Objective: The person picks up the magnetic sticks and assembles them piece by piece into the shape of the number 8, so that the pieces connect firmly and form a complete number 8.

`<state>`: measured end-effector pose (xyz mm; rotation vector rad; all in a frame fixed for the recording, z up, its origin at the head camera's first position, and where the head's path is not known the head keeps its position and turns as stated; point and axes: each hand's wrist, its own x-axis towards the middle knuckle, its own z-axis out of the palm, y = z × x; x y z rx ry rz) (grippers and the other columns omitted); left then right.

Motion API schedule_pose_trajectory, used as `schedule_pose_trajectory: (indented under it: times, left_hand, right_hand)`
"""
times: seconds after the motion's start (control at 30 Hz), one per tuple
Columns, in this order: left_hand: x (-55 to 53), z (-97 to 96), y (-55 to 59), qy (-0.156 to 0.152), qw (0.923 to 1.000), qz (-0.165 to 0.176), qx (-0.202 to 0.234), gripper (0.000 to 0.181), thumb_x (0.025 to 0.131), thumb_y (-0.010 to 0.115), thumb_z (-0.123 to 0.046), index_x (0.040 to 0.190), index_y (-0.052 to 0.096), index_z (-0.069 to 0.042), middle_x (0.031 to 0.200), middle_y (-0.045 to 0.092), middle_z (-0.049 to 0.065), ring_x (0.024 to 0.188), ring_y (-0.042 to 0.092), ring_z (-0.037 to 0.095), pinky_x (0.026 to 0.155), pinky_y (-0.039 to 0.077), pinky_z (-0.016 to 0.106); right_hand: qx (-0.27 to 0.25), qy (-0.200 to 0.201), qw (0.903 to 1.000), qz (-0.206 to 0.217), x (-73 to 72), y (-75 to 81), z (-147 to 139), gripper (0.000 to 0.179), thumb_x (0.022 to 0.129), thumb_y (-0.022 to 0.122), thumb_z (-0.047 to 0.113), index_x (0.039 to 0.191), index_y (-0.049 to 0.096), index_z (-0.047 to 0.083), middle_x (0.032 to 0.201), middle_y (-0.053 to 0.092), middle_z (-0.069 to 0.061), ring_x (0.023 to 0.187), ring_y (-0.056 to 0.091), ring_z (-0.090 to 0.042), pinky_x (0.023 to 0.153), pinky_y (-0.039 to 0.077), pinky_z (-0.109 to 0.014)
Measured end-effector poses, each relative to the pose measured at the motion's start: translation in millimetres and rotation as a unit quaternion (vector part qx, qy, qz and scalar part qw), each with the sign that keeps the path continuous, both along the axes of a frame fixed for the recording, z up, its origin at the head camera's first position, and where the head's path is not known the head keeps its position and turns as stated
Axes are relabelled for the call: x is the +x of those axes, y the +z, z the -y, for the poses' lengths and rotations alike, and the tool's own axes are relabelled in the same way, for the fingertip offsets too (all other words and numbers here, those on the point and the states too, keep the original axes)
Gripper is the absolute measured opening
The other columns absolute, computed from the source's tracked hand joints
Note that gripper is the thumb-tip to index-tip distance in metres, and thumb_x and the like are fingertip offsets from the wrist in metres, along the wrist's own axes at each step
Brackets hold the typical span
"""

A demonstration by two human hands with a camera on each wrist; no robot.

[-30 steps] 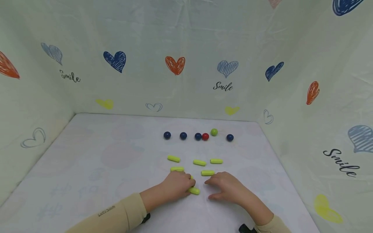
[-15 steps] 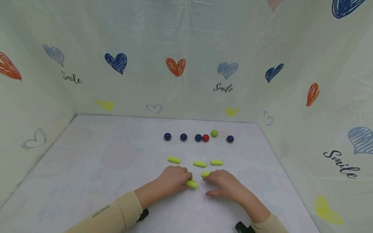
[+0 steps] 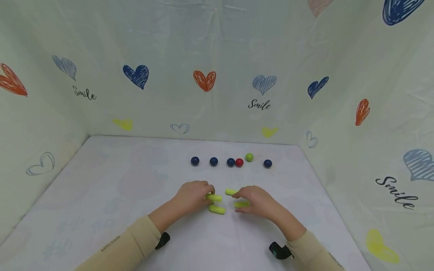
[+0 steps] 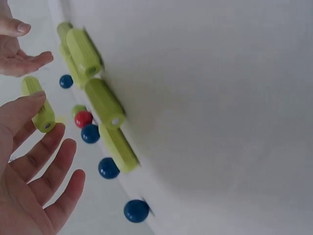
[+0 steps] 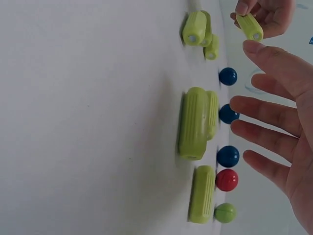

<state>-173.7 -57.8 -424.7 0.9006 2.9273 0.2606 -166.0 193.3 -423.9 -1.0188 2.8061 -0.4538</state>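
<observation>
My left hand [image 3: 192, 195] pinches a ridged yellow-green magnetic stick [image 4: 39, 105] between thumb and index finger, above the table. A silver tip shows at the stick's end, and the other fingers are spread. Just below it in the head view lies another stick [image 3: 217, 210]. My right hand [image 3: 259, 202], its fingers straight and spread, hovers over more sticks with nothing in its grasp. In the head view one stick [image 3: 242, 204] shows between its thumb and fingers; in the right wrist view the fingertips [image 5: 239, 104] are apart from the sticks. The hands partly hide several sticks.
Behind the sticks is a loose row of balls: several dark blue ones [image 3: 194, 161], a red one [image 3: 239, 162] touching a blue one, and a green one [image 3: 249, 157]. A white table [image 3: 112, 177] carries everything. Cloth walls [image 3: 162, 45] with hearts enclose it.
My left hand has moved up and left over the table, the magnetic stick in its fingers. My right hand has shifted slightly forward over the sticks near it. The balls stay put.
</observation>
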Motion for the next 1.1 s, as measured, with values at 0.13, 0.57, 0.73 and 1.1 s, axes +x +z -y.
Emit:
schedule_pose_trajectory:
  times: [0.13,0.57,0.73,1.1]
  left_hand:
    - [-7.0,5.6,4.0,0.017,0.9999,0.000,0.002,0.024,0.084,0.078,-0.029,0.104,0.070,-0.021,0.089,0.061,-0.008,0.078,0.057,0.010,0.069,0.049,0.028]
    - [-30.4,19.3,10.0,0.074,0.9968,-0.003,0.030,0.025,0.083,0.079,-0.027,0.105,0.070,-0.020,0.088,0.062,-0.008,0.079,0.058,0.012,0.070,0.049,0.029]
    - [-37.8,21.9,9.2,0.090,0.9955,-0.011,0.029,0.025,0.083,0.079,-0.026,0.105,0.069,-0.020,0.091,0.064,-0.007,0.082,0.060,0.012,0.071,0.050,0.030]
    - [-55.6,22.0,7.0,0.086,0.9960,-0.025,0.007,0.024,0.084,0.079,-0.027,0.104,0.069,-0.019,0.093,0.065,-0.004,0.083,0.061,0.013,0.072,0.052,0.031]
  right_hand:
    - [-0.008,-0.011,0.9996,0.024,-12.8,4.3,2.9,0.038,0.083,0.078,0.030,0.115,0.071,0.011,0.108,0.069,0.001,0.101,0.062,-0.017,0.090,0.049,-0.038]
    - [-0.061,-0.043,0.9955,0.058,-55.2,12.9,14.6,0.039,0.086,0.077,0.027,0.118,0.068,0.008,0.111,0.068,-0.003,0.101,0.060,-0.021,0.087,0.050,-0.040]
    - [-0.068,-0.045,0.9953,0.051,-69.4,12.3,18.3,0.039,0.086,0.076,0.027,0.118,0.068,0.006,0.111,0.068,-0.004,0.101,0.060,-0.021,0.089,0.049,-0.041]
    - [-0.087,-0.043,0.9945,0.039,-91.0,4.6,31.1,0.038,0.087,0.075,0.025,0.118,0.068,0.004,0.114,0.067,-0.008,0.104,0.059,-0.023,0.090,0.048,-0.042]
